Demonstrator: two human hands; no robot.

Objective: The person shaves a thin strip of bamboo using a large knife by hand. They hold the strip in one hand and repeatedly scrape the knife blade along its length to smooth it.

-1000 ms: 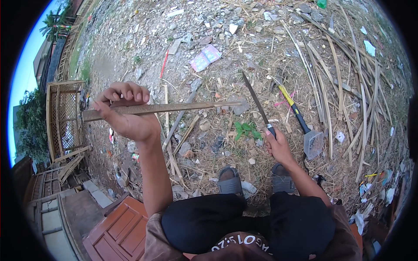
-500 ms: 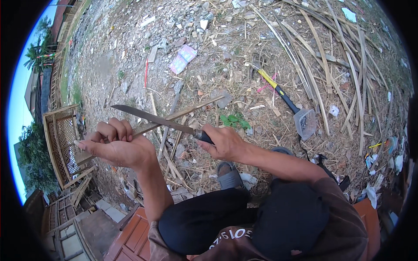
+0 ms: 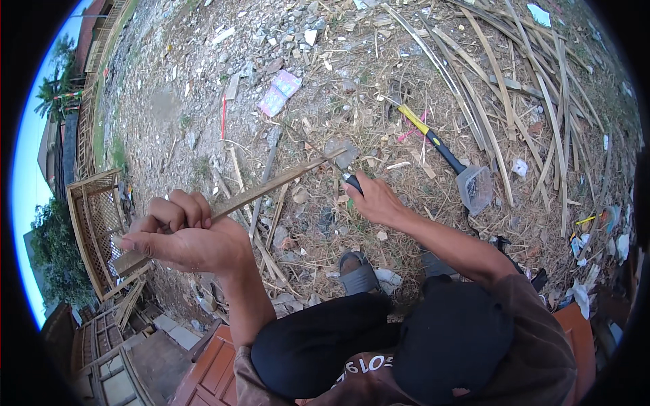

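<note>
My left hand (image 3: 193, 233) is closed around a long bamboo strip (image 3: 271, 187), palm up, with the fingers curled over it. The strip slants up to the right, its near end sticking out past the left thumb. My right hand (image 3: 377, 201) grips the black handle of a knife (image 3: 351, 181). Its thin blade points up and to the left, crossing the strip close to its far end. The blade appears almost edge-on and blurred, so I cannot tell whether it touches the strip.
A yellow-and-black-handled tool (image 3: 433, 137) lies ahead to the right, beside a clear plastic container (image 3: 474, 189). Long bamboo strips (image 3: 501, 81) are heaped at the far right. A pink packet (image 3: 279, 93) rests on the rubble. A lattice panel (image 3: 98, 230) stands at left.
My right hand has moved the knife right and slightly up, along the strip to its far end. The blade has turned from broadside to nearly edge-on. My left hand keeps its hold.
</note>
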